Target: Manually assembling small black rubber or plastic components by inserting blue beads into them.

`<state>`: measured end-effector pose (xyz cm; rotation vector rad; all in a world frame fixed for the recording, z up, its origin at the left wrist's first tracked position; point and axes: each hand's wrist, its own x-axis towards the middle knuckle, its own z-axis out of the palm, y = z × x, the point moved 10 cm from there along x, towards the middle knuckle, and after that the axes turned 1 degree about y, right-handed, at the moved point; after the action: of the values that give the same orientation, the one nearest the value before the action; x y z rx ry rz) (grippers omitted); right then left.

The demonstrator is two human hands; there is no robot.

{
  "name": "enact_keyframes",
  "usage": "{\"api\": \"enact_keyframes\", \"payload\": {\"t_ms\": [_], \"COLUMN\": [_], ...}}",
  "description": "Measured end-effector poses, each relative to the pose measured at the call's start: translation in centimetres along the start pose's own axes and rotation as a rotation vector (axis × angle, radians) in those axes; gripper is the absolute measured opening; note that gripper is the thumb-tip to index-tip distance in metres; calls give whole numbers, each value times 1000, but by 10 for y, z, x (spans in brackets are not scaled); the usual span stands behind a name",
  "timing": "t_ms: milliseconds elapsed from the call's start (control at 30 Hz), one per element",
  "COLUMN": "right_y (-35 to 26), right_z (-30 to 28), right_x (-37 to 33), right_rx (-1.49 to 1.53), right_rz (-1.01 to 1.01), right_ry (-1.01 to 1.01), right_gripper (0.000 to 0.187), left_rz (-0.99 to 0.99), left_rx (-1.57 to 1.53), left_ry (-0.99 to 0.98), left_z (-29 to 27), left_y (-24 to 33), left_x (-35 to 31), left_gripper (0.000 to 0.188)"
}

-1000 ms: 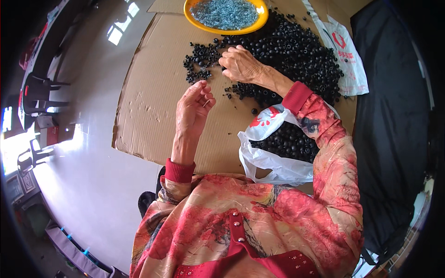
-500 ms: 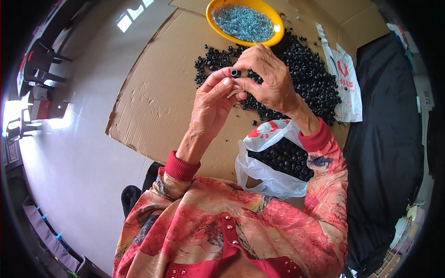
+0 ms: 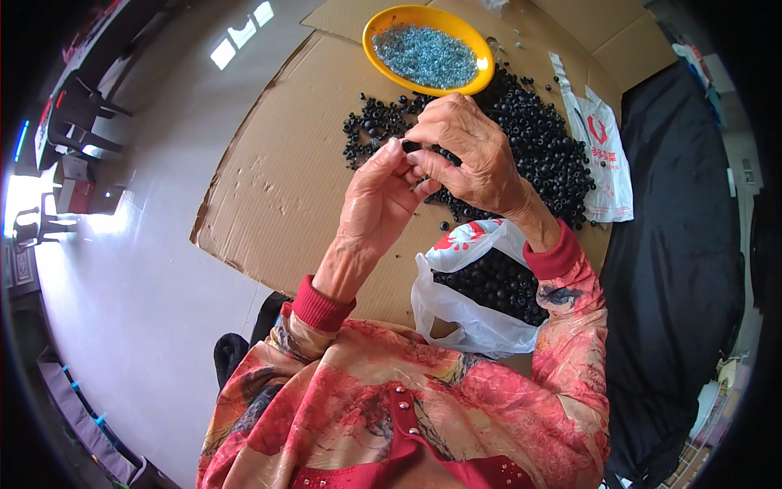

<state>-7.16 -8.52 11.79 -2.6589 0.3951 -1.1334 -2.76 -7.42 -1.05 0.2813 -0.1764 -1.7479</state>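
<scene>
Fingertips: The left hand and the right hand met in the air, thumbs and fingers pinched together on one small, round, black bead; whether they gripped anything finer besides was too small to tell.

What changed: A second earlier the hands were apart, the right one at the heap; they had since closed in on the bead, whose open hole, visible half a second before, was turned from view.

What it meant: The work appeared to have passed from the heap to close handling between both hands.

Heap: Matte black, round loose beads spread beyond and to the right of the hands, strays scattered at the edges.

Plate: A shallow yellow plate at the heap's far side held tiny, translucent, blue-grey beads.

Bags: An open white plastic bag with red print, near the right forearm, contained more black beads; a flattened white plastic bag lay beside the heap.

Surface: A creased brown cardboard sheet lay under it all.

Room: A glossy pale floor caught the light at left, near a dark chair; long black fabric ran along the right.
</scene>
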Motion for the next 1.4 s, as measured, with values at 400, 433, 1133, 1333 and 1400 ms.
{"api": "enact_keyframes", "payload": {"t_ms": [400,433,1133,1333,1400], "right_y": [4,5,66,103,109], "right_z": [1,2,29,109,126], "right_x": [-5,-6,-43,-51,-54], "right_rx": [103,101,70,-100,-168], "right_rz": [52,54,264,183,170], "right_ry": [-15,-15,-211,-385,-445], "right_gripper": [23,23,10,8,8], "left_rz": [-11,-2,-63,-19,4], "left_rx": [-6,-16,125,57,36], "left_ry": [-47,-58,155,155,162], "left_z": [-2,0,-79,-98,-97], "left_y": [-5,-5,-14,7,14], "left_x": [0,0,-6,-7,-7], "left_gripper": [18,18,12,14,15]}}
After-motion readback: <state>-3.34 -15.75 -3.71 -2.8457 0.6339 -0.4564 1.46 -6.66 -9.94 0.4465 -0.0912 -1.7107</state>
